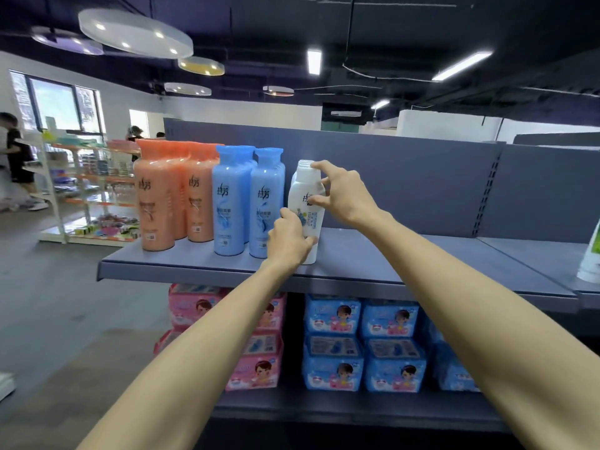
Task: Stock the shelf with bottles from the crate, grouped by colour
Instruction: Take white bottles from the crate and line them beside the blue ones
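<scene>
White plastic under both hands: the white bottle [306, 209] stands upright on the grey shelf [406, 254], and it is being steadied from two sides. The right hand [342, 196] pinches it up near the cap and shoulder, thumb on the label face and fingers curled round the neck. The left hand [287, 238] wraps the lower body, thumb near the base. A two-handed hold like this looks meant for squaring the label to the front and nudging the bottle into line. Just to its left, almost touching, stand the blue bottles [246, 199], and beyond them the orange bottles [168, 196], each colour in its own block, so white starts a third group. The shelf to the right lies bare, room for more white. The crate is out of view. Below sit pink packs [259, 368] and blue packs [360, 345].
</scene>
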The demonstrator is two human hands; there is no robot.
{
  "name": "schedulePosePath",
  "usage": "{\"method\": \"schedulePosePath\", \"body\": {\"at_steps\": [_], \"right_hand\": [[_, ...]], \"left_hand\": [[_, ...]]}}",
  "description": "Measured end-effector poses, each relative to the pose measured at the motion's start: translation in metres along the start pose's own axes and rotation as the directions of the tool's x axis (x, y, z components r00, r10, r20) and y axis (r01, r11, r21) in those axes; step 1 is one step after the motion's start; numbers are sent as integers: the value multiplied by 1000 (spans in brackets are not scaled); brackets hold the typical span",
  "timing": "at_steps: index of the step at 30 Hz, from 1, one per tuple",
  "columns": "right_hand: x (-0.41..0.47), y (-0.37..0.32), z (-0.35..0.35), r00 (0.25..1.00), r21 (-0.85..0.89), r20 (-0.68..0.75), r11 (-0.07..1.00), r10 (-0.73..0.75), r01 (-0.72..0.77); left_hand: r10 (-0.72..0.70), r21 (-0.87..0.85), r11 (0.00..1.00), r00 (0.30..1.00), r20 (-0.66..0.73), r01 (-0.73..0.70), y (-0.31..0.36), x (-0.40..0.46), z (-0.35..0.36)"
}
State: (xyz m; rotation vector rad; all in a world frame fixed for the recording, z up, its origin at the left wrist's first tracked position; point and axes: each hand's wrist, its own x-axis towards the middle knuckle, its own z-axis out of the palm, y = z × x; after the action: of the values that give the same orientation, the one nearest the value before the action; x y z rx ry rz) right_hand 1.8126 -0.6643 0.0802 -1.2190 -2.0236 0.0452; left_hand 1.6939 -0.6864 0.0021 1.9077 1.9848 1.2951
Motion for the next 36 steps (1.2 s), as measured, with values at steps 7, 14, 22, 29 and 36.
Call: {"method": "schedulePosePath", "body": {"at_steps": [7,14,22,29,36], "right_hand": [[20,13,11,1000,11,6,1000,-3,3],[33,23,20,1000,-1,-3,1000,-15,15],[31,23,24,1000,-12,7,1000,10,-9],[14,9,14,995,-66,50,994,86,-83],[-19,2,-3,992,-143,95,987,83,-69]], "left_hand": [[-27,14,1000,1000,1,27,0,18,10],[-9,29,1000,1000,-18,10,-6,27,20],[-31,47,998,999,-7,31,-4,22,20],[-75,94,993,996,56,69,-2,3,7],[46,284,958,999,9,-47,3,-15,-20]]}}
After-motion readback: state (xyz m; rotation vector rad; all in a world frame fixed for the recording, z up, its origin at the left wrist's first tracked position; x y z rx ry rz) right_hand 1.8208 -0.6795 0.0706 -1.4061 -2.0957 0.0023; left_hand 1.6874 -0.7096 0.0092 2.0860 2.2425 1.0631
